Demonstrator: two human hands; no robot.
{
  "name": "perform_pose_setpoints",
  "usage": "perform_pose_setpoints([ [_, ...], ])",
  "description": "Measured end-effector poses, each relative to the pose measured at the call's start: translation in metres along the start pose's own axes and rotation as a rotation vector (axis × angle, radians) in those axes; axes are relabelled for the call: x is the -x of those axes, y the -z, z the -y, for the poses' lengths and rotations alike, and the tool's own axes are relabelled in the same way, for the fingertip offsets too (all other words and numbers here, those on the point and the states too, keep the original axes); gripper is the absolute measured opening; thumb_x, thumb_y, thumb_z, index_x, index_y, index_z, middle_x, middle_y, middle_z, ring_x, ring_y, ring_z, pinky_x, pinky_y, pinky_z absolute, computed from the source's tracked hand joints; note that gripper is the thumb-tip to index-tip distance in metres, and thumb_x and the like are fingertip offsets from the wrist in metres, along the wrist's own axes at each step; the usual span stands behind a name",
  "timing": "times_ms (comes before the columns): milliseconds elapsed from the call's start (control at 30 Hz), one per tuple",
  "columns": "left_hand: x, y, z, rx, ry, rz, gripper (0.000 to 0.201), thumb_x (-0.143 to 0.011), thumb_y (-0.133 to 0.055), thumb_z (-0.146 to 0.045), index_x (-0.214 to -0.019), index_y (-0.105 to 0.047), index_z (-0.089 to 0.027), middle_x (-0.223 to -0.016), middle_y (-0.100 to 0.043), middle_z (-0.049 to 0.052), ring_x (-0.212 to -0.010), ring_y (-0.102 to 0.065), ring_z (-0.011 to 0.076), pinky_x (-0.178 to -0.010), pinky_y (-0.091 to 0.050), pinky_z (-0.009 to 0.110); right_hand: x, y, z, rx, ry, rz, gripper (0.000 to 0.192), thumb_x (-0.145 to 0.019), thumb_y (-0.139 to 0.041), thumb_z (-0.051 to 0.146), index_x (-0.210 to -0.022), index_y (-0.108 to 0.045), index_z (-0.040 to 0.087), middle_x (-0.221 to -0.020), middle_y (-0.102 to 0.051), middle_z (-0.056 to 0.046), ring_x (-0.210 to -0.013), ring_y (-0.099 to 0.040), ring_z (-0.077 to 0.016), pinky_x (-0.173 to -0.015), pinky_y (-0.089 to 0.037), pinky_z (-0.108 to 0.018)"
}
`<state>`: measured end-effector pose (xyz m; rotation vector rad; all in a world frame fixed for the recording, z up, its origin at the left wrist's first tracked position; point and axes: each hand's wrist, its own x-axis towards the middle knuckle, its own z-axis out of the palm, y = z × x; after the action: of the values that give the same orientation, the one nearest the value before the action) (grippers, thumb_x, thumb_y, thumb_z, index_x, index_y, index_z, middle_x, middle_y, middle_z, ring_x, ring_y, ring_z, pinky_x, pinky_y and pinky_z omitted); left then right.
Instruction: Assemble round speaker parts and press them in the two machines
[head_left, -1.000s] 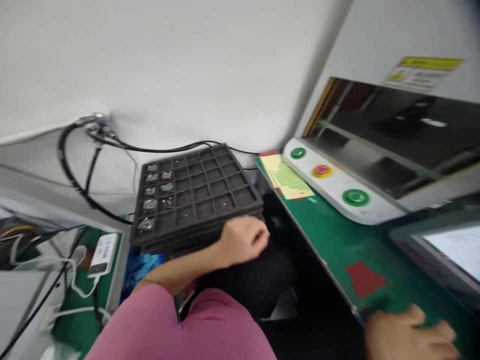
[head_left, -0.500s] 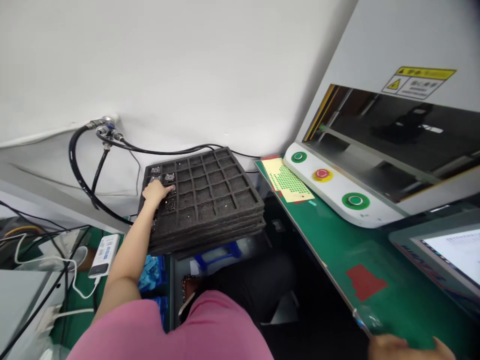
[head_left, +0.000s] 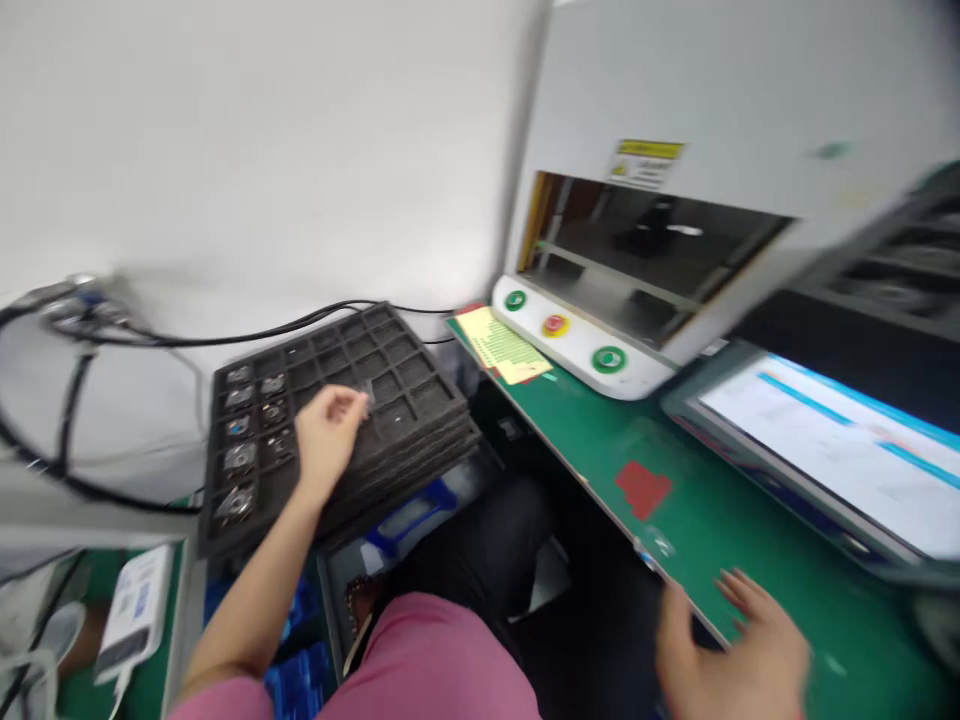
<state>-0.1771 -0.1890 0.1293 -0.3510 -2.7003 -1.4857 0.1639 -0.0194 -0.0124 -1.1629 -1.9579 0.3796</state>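
Head view: the black foam tray, top of a stack, lies under the left hand. The left forearm rises from below the tray's left part and crosses its near edge; the hand is bent forward over the middle pockets, its fingers curled and drawn together with the thumb. A faint pale patch shows at those fingertips, but blur hides whether anything is pinched there.

Small metal parts sit in the tray's two leftmost columns, left of this hand and apart from its fingertips; the pockets beneath and right of the hand belong to the same tray.

Well right of the tray and nearer the wearer, the right hand is held over the edge of the green bench, thumb and fingers spread wide; whether it touches the surface cannot be told. Beyond the bench's far part, right of the tray, stands a white machine with buttons.
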Motion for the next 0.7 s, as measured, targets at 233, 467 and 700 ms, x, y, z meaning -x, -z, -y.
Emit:
perform_pose_setpoints([
  [233,0.140,-0.184,-0.010,0.447,0.260,0.898,0.028,-0.072,-0.078,-0.031,-0.064,-0.058,-0.014,-0.056,-0.064,0.000,-0.054,-0.065,0.0140,-0.058,-0.056,0.027,-0.019,-0.007,0.032,0.132,-0.125,-0.092,0.029,-0.097,-0.032,0.026,-0.113,-0.055,0.017,-0.115,-0.063,-0.016,-0.108,-0.061,-0.0262,-0.091,-0.049,-0.042],
  [467,0.254,-0.271,-0.007,0.530,0.500,1.165,0.016,-0.092,-0.062,-0.026,-0.087,-0.063,-0.011,-0.080,-0.066,0.000,-0.071,-0.065,0.0115,-0.067,-0.057,0.028,-0.024,0.009,-0.038,0.422,-0.321,-0.170,0.030,-0.096,-0.035,0.026,-0.113,-0.055,0.011,-0.118,-0.060,-0.022,-0.109,-0.056,-0.0330,-0.087,-0.045,-0.045],
  [700,0.279,-0.302,-0.002,0.612,0.599,1.075,0.021,-0.094,-0.061,-0.030,-0.103,-0.063,-0.012,-0.093,-0.066,0.004,-0.077,-0.064,0.0130,-0.068,-0.057,0.029,-0.044,-0.023,-0.079,0.565,-0.274,0.026,0.026,-0.095,-0.045,0.022,-0.114,-0.058,0.010,-0.122,-0.060,-0.020,-0.108,-0.057,-0.0286,-0.088,-0.045,-0.041],
])
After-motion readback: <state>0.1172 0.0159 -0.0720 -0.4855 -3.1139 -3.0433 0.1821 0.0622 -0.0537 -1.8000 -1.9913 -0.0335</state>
